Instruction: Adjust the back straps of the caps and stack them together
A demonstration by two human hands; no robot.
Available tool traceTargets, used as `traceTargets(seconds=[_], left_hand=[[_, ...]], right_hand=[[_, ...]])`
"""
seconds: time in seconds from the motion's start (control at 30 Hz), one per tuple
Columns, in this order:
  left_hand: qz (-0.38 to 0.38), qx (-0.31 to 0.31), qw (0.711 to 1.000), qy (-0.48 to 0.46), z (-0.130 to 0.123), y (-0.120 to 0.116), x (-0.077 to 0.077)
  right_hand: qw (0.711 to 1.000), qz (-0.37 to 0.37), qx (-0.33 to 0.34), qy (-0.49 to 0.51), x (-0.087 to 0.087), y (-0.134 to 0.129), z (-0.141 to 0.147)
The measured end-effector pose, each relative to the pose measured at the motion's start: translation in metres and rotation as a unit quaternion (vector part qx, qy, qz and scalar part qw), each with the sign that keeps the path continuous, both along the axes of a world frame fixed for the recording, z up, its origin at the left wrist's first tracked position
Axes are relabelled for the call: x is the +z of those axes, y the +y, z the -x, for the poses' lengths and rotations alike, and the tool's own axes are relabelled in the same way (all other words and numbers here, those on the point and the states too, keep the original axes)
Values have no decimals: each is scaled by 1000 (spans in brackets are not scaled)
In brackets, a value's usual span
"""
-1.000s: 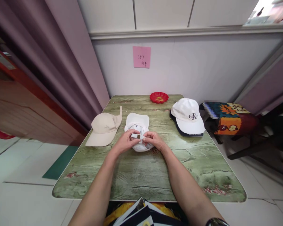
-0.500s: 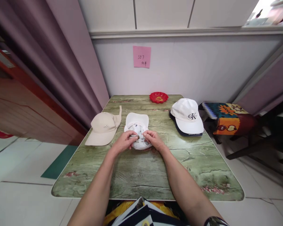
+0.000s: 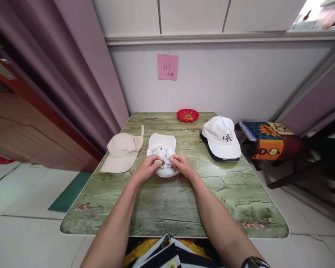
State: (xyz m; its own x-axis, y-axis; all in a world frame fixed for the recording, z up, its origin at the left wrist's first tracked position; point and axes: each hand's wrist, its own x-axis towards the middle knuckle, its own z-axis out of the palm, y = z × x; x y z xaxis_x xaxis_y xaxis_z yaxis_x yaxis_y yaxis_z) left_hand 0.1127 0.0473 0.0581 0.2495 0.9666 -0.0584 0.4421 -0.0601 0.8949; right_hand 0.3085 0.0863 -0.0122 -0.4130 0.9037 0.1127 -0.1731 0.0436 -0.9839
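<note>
A white baseball cap (image 3: 162,141) lies in the middle of the table, its hollow inside facing up and its brim pointing away from me. My left hand (image 3: 148,167) pinches the back strap of this cap near a small metal buckle. From the other side, my right hand (image 3: 181,165) grips the same strap between thumb and fingers. To the left rests a beige cap (image 3: 123,149) with its strap end sticking up. On the right, a white cap with black letters (image 3: 222,136) sits on top of a dark cap (image 3: 212,152), which is mostly hidden.
A red scalloped dish (image 3: 188,115) stands at the far edge of the green wood-patterned table (image 3: 162,212). Behind it, a pink note (image 3: 168,67) is stuck on the wall. A stool with a patterned cover (image 3: 270,145) is beyond the table's right side.
</note>
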Motion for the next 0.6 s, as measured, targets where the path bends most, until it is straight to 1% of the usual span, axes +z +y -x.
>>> traceTargets(seconds=[0.27, 0.4, 0.6], left_hand=[[-25, 8, 1000, 11, 1, 0, -2], [-24, 13, 1000, 11, 1, -1, -2], [-61, 54, 997, 7, -1, 0, -3]], right_hand=[[1000, 3, 6, 0, 0, 0, 0], [1000, 8, 2, 6, -1, 1, 0], [999, 27, 4, 23, -3, 1, 0]])
